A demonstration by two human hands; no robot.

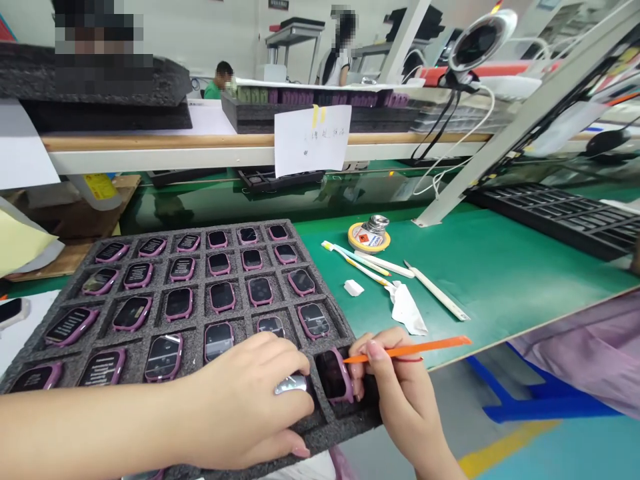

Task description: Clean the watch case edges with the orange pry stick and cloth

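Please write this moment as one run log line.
left hand: over foam tray | right hand: holds orange stick, tip at purple-framed watch | green bench: white tissue

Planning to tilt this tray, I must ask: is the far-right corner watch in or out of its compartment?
In: the watch lies face up in its compartment, walled in by the foam tray.

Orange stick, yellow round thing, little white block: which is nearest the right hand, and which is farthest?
1. Orange stick: in the right hand.
2. White block: on the green table, beyond the hand.
3. Yellow round thing: farther back.
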